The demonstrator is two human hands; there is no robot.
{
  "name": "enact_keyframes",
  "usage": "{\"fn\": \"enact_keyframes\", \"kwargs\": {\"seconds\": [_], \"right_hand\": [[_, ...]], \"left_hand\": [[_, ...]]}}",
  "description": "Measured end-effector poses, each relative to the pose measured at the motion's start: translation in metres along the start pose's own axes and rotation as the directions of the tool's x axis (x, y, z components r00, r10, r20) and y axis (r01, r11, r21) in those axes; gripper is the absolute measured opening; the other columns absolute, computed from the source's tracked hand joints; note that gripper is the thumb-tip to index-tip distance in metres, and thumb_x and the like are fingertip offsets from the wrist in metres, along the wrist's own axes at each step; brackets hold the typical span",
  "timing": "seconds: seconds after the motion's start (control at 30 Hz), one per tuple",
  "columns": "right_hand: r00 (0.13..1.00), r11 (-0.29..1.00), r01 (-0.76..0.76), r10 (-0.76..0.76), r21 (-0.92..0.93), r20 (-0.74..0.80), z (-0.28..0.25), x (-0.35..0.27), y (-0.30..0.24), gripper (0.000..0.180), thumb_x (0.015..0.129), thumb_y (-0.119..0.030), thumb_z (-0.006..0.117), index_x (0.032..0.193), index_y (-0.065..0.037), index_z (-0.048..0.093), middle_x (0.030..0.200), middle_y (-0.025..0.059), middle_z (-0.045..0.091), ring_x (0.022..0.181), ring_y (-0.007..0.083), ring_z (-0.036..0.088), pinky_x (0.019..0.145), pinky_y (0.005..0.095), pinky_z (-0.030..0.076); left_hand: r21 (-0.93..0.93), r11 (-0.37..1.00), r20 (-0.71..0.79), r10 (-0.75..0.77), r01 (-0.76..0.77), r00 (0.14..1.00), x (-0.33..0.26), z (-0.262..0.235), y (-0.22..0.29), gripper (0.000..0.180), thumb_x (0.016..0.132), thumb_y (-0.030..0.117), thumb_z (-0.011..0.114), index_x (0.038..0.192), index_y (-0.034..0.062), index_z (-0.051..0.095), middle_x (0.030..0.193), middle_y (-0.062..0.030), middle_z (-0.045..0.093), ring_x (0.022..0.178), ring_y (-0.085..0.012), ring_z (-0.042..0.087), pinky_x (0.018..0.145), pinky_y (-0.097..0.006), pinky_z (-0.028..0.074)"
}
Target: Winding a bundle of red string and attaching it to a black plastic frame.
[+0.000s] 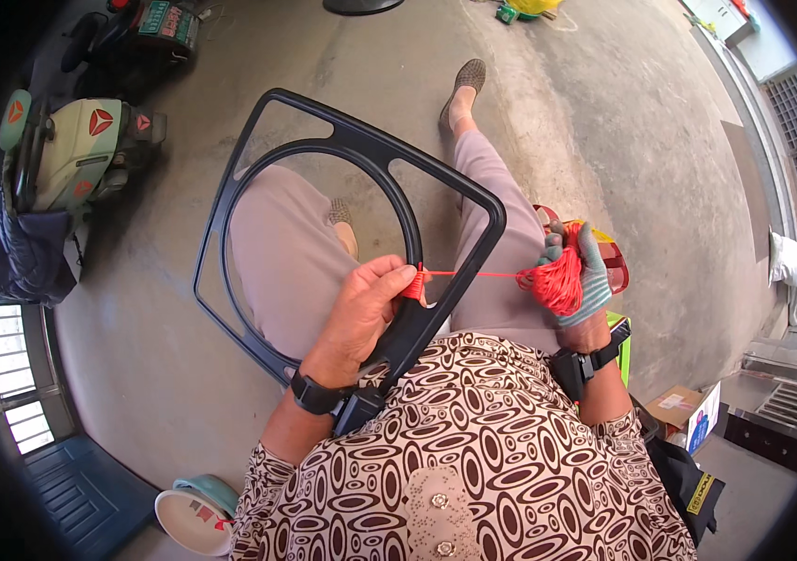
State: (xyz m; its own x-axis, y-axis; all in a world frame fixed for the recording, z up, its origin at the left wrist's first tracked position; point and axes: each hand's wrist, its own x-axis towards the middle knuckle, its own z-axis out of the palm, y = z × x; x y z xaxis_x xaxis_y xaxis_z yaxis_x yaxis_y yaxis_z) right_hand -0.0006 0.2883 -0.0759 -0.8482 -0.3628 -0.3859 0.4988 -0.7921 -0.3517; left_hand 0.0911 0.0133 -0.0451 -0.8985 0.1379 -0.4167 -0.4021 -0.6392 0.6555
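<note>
A black frame (354, 140), square outside with a large round opening, rests tilted across my lap. Red cord is wound in a short band (413, 285) around the right part of its ring. My bare left hand (368, 297) pinches the frame at that band, thumb on top of the cord. In my right hand (595, 280), which wears a grey-green fingerless-looking glove, is a thick bundle of red cord (556, 280). One strand runs straight and taut from the band to the bundle. The fingertips behind the ring are partly hidden.
Scooters (76, 154) stand at the left on the concrete floor. A white basin (188, 519) sits at lower left. A red and yellow bag (615, 266) lies beside my right leg. At lower right are a cardboard box (677, 404) and a black bag (688, 491). White sacks (796, 262) lie far right.
</note>
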Motion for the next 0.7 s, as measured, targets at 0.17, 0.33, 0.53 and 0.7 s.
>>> {"fn": "enact_keyframes", "kwargs": {"seconds": [0.17,0.33,0.53,0.7], "right_hand": [[0.909,0.711,0.277,-0.413,-0.646,-0.065,-0.124,0.015,-0.073,0.023,0.095,-0.026,0.050,0.102,-0.005,0.055,0.090,0.0074,0.059,0.078,0.0222,0.058,0.072,0.0359,0.053],[0.966,0.912,0.242,-0.259,-0.331,-0.007,-0.041,0.017,-0.069,0.035,0.089,-0.038,0.057,0.100,-0.005,0.057,0.096,0.0090,0.060,0.087,0.0228,0.059,0.081,0.0418,0.050],[0.943,0.170,0.197,-0.304,-0.966,0.139,0.037,0.056,0.029,0.024,0.078,-0.018,0.070,0.095,-0.001,0.065,0.085,0.0064,0.064,0.087,0.0126,0.059,0.077,0.0280,0.047],[0.999,0.632,-0.034,0.046,-0.774,-0.006,0.097,0.067,0.083,0.033,0.088,-0.024,0.064,0.111,-0.002,0.057,0.093,0.0033,0.062,0.078,0.0118,0.058,0.073,0.0249,0.049]], "left_hand": [[0.000,0.993,-0.063,0.121,-0.122,0.991,-0.007,-0.007,0.020,0.017,0.093,0.018,0.056,0.087,0.0025,0.060,0.076,-0.0042,0.061,0.069,-0.0091,0.057,0.065,-0.023,0.048],[-0.044,0.993,-0.086,0.109,-0.114,0.990,-0.012,-0.012,0.015,0.022,0.094,0.020,0.053,0.097,0.0000,0.061,0.077,-0.0065,0.063,0.071,-0.0128,0.060,0.070,-0.026,0.050],[-0.069,0.996,0.018,-0.057,0.058,0.998,-0.006,0.008,0.006,0.017,0.092,0.017,0.058,0.088,0.0005,0.060,0.079,-0.0067,0.063,0.071,-0.0129,0.060,0.069,-0.025,0.052],[-0.095,0.978,0.133,-0.171,0.184,0.976,-0.002,0.010,-0.001,0.017,0.092,0.016,0.058,0.092,-0.0008,0.060,0.085,-0.0068,0.063,0.073,-0.0119,0.060,0.070,-0.023,0.051]]}}
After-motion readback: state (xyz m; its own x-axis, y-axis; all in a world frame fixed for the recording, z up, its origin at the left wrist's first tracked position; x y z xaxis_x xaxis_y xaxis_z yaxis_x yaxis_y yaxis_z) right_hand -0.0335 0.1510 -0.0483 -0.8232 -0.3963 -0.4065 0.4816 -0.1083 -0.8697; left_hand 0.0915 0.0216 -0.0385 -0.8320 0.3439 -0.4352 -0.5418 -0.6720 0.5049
